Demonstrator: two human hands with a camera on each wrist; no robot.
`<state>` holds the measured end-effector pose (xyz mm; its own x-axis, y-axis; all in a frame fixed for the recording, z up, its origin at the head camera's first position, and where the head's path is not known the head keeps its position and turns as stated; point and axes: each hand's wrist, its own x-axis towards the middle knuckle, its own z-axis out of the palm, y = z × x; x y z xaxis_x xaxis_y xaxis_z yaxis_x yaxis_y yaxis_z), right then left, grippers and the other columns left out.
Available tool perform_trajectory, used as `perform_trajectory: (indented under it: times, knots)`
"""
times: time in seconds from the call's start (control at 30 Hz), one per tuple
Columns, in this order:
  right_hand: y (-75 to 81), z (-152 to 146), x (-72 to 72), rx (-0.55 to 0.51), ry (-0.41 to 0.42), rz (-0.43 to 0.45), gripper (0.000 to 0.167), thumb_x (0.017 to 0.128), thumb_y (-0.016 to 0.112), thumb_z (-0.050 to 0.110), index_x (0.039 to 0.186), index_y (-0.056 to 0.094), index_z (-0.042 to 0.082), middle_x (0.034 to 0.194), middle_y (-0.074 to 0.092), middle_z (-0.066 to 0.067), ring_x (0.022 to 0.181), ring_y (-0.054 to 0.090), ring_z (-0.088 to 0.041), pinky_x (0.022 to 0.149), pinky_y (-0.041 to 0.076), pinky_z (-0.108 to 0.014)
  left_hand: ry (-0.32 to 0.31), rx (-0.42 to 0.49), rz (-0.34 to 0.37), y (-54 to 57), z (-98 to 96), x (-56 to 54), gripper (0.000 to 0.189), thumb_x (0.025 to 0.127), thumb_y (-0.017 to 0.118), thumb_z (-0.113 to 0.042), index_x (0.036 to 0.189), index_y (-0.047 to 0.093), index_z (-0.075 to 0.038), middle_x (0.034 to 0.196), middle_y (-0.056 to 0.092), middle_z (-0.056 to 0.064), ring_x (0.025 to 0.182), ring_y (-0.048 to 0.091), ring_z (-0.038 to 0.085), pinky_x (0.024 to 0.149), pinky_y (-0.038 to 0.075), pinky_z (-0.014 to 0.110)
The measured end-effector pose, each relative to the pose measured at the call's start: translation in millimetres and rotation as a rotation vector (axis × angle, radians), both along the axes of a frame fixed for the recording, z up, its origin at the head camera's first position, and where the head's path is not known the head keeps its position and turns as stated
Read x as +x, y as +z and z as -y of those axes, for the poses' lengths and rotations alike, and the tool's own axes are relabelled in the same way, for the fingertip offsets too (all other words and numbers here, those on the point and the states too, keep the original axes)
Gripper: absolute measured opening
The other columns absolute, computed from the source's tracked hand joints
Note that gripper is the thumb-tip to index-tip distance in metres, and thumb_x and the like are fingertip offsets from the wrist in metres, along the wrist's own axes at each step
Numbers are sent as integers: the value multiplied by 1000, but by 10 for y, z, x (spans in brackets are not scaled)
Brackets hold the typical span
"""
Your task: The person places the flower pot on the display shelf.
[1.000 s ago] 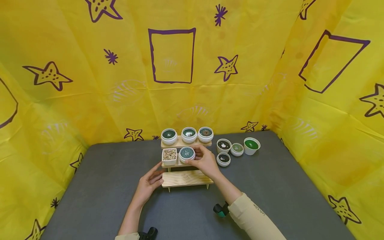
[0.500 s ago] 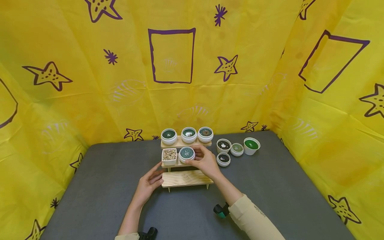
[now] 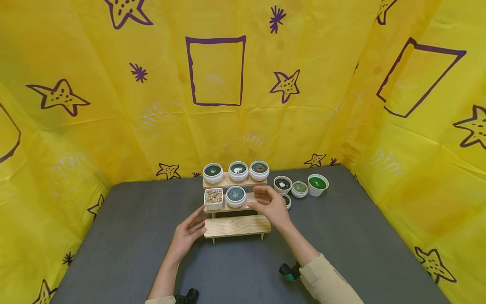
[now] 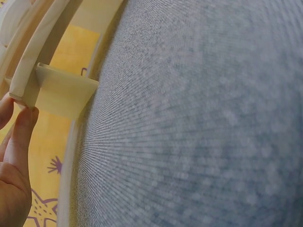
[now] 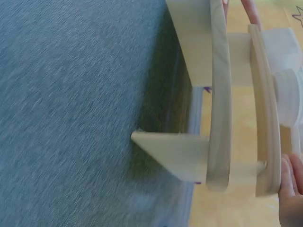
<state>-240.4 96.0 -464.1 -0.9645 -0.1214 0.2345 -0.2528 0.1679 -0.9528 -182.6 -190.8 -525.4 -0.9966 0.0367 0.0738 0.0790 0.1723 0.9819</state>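
A three-step wooden display stand stands on the grey table. At its left end my left hand holds the step edge between thumb and fingers; the left wrist view shows the fingertips on the lower step's corner. On the middle step are a square white dish of speckled bits and a round white pot with a blue-green top. My right hand hovers at that step's right end, fingers relaxed, apart from the pot. Three white pots, including a dark green one, line the top step.
Right of the stand sit several more white pots: a bright green one, a small pale green one, a black-and-white one and another partly behind my right hand. Yellow patterned cloth walls the table's back and sides.
My right hand has let go of the blue-green pot and drawn away to the right, now partly covering a dark pot. The left hand stays put on the stand.
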Motion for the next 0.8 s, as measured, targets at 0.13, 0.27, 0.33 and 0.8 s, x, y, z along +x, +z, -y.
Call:
perform_trajectory:
  times: [0.13,0.27,0.33,0.8]
  knots:
    - [-28,-130,1,1,-40,-13,47,76,83,7,119,65,1,124,68,-22,112,66,-36,96,56,-40,-2,0,3,-7,-3,-3,69,86,66,8,149,44,-10,138,57,30,125,58,37,87,53,15]
    - [-87,-253,-25,9,-81,-3,44,77,83,7,117,66,3,121,69,-20,111,67,-33,97,55,-42,0,1,7,-10,-1,-2,69,86,66,8,149,44,-10,137,57,30,124,59,34,87,53,16]
    - [-117,-306,-33,14,-98,5,43,77,84,8,116,67,3,120,70,-18,112,67,-32,99,54,-45,2,1,9,-11,1,0,69,86,66,8,149,44,-10,137,57,30,123,60,32,87,53,16]
    - [-290,-636,-73,49,-236,53,46,77,83,7,119,65,-3,121,69,-21,114,66,-35,100,54,-41,-7,6,9,-23,6,-1,68,87,66,6,149,44,-10,138,56,30,124,58,37,87,53,15]
